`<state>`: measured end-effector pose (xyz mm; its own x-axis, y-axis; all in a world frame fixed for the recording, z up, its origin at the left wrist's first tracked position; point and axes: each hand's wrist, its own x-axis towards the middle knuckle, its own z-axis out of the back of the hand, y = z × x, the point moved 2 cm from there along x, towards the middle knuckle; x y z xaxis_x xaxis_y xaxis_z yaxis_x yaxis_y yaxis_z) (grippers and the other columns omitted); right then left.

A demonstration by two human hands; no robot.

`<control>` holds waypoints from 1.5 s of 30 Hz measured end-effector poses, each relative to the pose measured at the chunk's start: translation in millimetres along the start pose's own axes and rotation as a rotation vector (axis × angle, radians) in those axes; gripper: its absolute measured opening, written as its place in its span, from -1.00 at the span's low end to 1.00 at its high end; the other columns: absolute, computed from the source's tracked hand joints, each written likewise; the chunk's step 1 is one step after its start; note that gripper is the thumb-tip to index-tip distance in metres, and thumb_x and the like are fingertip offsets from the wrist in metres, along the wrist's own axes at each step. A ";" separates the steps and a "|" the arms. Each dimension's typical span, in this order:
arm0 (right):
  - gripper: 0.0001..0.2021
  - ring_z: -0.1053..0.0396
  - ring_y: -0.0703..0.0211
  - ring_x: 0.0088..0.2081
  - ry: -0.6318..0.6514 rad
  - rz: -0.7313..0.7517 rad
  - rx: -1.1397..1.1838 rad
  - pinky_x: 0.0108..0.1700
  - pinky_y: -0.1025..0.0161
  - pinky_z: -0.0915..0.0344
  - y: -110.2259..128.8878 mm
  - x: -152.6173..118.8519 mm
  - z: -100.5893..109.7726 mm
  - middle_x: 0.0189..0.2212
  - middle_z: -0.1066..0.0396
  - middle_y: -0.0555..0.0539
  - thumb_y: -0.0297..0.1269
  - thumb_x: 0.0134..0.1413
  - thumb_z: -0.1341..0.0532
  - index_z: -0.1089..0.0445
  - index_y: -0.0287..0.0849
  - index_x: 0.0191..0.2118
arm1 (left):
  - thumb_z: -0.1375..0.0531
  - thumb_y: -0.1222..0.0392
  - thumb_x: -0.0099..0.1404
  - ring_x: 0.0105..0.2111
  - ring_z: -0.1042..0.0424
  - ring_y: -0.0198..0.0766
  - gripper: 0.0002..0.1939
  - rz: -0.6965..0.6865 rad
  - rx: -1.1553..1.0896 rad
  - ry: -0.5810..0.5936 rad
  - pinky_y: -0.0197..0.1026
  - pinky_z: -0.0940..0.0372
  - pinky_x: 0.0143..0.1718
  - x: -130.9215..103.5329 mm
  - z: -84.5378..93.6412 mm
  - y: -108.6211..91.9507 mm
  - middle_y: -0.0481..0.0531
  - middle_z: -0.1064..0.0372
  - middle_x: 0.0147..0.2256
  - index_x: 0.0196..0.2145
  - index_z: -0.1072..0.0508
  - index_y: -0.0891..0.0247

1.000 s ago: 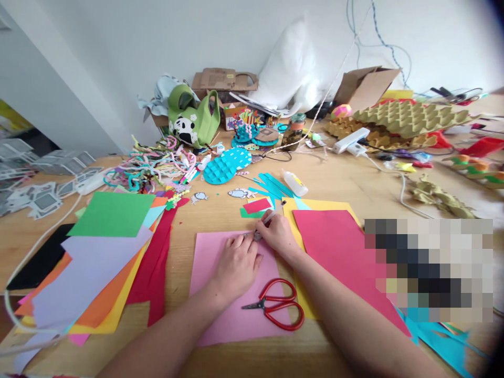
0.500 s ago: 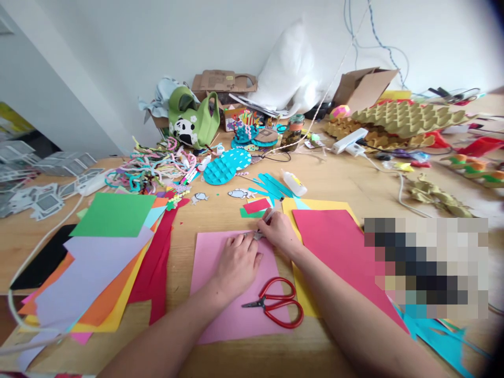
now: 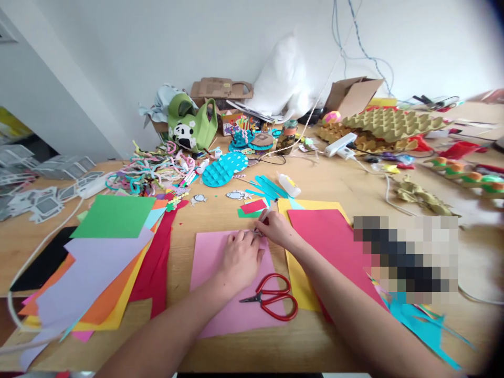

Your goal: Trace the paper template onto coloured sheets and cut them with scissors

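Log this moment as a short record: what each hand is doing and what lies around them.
Left hand: flat on a pink rectangular paper sheet, near its far edge
Beneath left fingertips: mostly hidden, cannot tell
Right hand: grips a slim pale pen with a dark end
Red-handled metal scissors: on the pink sheet, handles past its right edge
Left side: green paper sheet on a lavender paper sheet
Right side: red paper sheet over a yellow paper sheet
Beyond hands: white plastic bottle, lying on its side
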<state>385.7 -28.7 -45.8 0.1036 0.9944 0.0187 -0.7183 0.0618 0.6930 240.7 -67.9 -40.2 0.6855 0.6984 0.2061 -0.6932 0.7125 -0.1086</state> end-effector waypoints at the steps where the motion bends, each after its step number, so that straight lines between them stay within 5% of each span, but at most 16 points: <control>1: -0.82 -0.23 0.30 -0.59 -0.009 -0.010 0.010 -0.51 0.37 -0.07 -0.9 -1.8 -0.1 -0.67 -0.28 0.04 -0.35 -0.04 -0.11 -0.20 -0.16 -0.61 | -0.07 0.15 0.34 -0.12 -0.26 -0.06 -0.81 0.019 0.002 -0.006 0.00 -0.20 -0.20 0.1 -0.5 -1.4 0.10 -0.34 -0.17 -0.14 -0.38 0.23; 45: -0.89 -0.24 0.28 -0.59 -0.112 -0.110 0.068 -0.52 0.36 -0.08 -13.7 -3.5 3.1 -0.67 -0.26 0.05 -0.35 -0.13 -0.11 -0.18 -0.14 -0.59 | -0.07 0.16 0.35 -0.13 -0.24 -0.08 -0.85 0.059 -0.004 -0.016 0.03 -0.16 -0.14 2.1 -5.3 -2.7 0.07 -0.33 -0.18 -0.18 -0.38 0.21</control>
<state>397.3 -33.3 -53.1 0.2581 0.9660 0.0178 -0.6503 0.1600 0.7427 245.3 -67.9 -44.5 0.6396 0.7382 0.2143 -0.7316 0.6702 -0.1250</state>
